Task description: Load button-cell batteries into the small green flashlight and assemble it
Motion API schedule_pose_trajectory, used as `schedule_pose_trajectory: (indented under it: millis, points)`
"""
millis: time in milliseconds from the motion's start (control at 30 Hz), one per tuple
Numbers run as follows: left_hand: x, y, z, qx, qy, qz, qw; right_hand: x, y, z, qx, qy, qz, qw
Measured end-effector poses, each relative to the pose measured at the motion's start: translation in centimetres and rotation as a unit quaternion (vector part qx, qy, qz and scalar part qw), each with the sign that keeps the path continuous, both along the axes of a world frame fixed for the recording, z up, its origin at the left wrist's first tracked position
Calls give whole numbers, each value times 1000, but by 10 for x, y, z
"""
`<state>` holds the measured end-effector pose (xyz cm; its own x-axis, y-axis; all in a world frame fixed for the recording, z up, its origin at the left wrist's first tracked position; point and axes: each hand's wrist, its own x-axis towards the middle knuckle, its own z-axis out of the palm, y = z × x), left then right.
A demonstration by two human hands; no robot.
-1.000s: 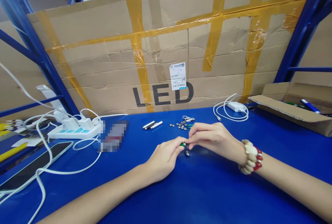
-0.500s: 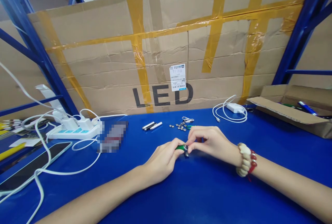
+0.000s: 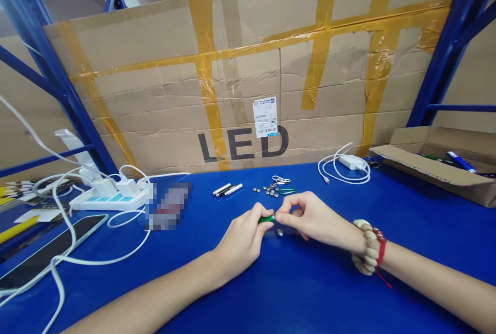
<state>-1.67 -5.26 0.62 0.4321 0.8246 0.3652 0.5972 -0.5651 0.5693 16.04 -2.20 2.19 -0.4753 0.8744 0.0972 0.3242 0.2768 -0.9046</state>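
My left hand (image 3: 244,236) is closed around a short green metal tube (image 3: 266,219), holding it low over the blue table. At the tube's right end, the thumb and forefinger of my right hand (image 3: 306,215) are pinched together; whatever lies between them is too small to make out. Just below the fingertips, a small round metal piece (image 3: 279,232) lies on the table. Beyond my hands are several button cells (image 3: 271,189), a green carabiner clip (image 3: 287,191) and a silver wire clip (image 3: 280,179). To their left rest several silver tubes (image 3: 228,189).
A white cable with adapter (image 3: 351,162) lies back right, near an open cardboard box (image 3: 437,174). On the left are a power strip (image 3: 112,197), tangled white cables, a phone (image 3: 50,251) and a pixelated object (image 3: 170,206). A large cardboard sheet (image 3: 166,101) stands behind.
My right hand has shifted slightly down and turned at the wrist, uncovering the green clip. The small round metal piece now shows apart from my fingers. The green tube stays in my left hand.
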Motion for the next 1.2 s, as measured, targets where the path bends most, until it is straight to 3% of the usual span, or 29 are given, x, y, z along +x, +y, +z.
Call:
schedule_pose_trajectory:
  millis: [300,733,1200]
  points:
    - [1,-1,2,4,-21,-3,1000,2,-1,6,-39,44,27,998]
    - [1,-3,4,-47,-26,-66,996,13,11,7,-100,39,78,991]
    - [1,-6,9,-24,20,-60,998,10,9,2,-83,14,43,995]
